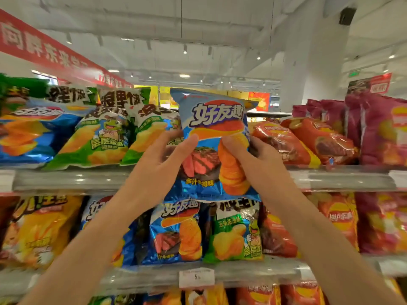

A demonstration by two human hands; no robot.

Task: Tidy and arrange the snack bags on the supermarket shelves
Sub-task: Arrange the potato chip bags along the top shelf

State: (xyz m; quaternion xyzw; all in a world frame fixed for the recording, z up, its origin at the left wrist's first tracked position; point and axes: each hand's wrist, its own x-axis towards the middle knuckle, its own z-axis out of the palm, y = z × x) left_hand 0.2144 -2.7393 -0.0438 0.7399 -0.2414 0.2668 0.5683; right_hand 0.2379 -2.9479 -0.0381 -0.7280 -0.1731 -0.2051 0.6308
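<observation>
fingers of both hands on glossy crinkled blue bag

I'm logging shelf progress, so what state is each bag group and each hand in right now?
Blue steak-flavour bag: upright, held in the air before the top shelf by both hands.
Left hand: fingers grip the bag's left edge.
Right hand: fingers curled round its right side.
Green frog bags: leaning back on the top shelf.
Red bags: lying tilted on the top shelf.
Lower blue bag: standing on the shelf below.
</observation>
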